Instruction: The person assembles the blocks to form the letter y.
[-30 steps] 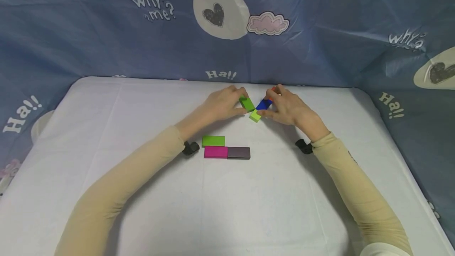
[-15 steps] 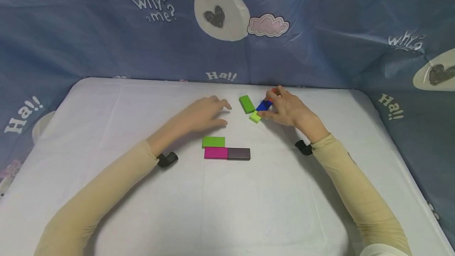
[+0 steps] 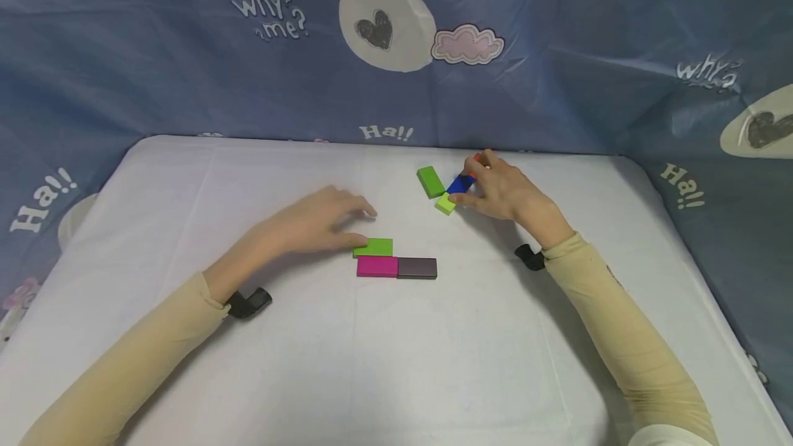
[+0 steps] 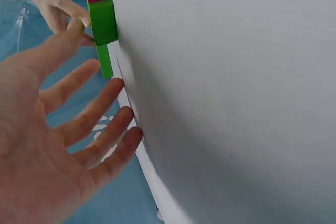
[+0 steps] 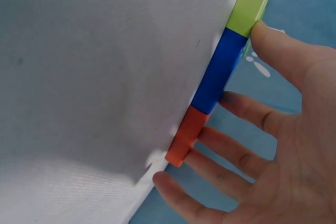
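My left hand (image 3: 310, 221) hovers at the left with fingers spread, holding nothing. Its thumb tip overlaps the left end of a light green block (image 3: 378, 248) in the head view. Against that block's near side lies a magenta block (image 3: 376, 267), end to end with a dark grey block (image 3: 417, 268). Farther back, my right hand (image 3: 504, 193) rests its fingertips along a slanting row: a lime block (image 5: 247, 9), a blue block (image 5: 219, 72) and an orange block (image 5: 187, 136). The thumb touches the lime one, the fingers the blue and orange ones.
A green block (image 3: 430, 182) lies just left of the slanting row, its near corner meeting the row. White cloth covers the table (image 3: 396, 363). Behind the table's far edge hangs a printed blue curtain (image 3: 248, 88).
My left hand has left the green block by the slanting row and moved left and nearer, to the light green block. The right hand and the blocks stay where they were.
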Tool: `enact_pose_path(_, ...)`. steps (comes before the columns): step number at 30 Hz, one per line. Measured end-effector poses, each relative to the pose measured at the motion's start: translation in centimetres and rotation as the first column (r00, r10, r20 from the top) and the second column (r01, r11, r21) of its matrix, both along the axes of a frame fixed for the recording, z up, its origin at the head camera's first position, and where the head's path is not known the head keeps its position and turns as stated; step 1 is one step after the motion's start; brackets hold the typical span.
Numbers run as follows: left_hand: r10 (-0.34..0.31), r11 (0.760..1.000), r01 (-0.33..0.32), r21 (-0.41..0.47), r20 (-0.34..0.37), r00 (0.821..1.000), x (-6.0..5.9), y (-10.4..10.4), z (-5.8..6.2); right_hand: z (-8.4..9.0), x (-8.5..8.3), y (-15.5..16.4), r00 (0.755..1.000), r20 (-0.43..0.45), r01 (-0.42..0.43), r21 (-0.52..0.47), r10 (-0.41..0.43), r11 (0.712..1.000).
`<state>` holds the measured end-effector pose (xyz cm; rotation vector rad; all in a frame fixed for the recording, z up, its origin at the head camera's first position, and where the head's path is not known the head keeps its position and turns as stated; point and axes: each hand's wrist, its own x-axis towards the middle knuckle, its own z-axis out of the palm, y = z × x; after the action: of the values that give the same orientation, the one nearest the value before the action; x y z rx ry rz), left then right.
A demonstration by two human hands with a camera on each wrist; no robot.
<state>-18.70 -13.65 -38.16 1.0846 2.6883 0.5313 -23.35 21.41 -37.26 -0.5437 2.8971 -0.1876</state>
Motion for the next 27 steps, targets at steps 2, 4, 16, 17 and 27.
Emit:
enact_pose_path(2, -0.021, 1.000, 0.021, 0.011, 0.011, 1.000, 0.3, -0.2, 0.0, 0.0, 0.0, 0.0, 1.000, 0.002, 0.001, -0.001, -0.001, 1.000)
enact_pose_path(4, -0.034, 0.999, 0.033, 0.020, 0.023, 0.999, 0.5, -0.2, 0.0, 0.1, 0.0, 0.1, 1.000, 0.001, 0.002, -0.004, -0.002, 1.000)
enact_pose_path(16, 0.018, 0.999, -0.018, 0.030, -0.025, 1.000, 0.4, -0.1, -0.2, 0.0, 0.0, 0.0, 1.000, -0.002, -0.003, -0.006, 0.003, 1.000)
enact_pose_path(17, 0.028, 0.999, -0.027, 0.026, -0.039, 0.999, 0.5, -0.1, -0.3, 0.0, 0.0, 0.0, 1.000, -0.001, -0.001, -0.006, 0.001, 1.000)
enact_pose_path(27, 0.093, 0.987, -0.120, -0.109, -0.224, 0.970, 2.0, 1.6, -0.3, 0.0, 0.1, -0.1, 1.000, 0.000, -0.008, -0.012, 0.008, 1.000)
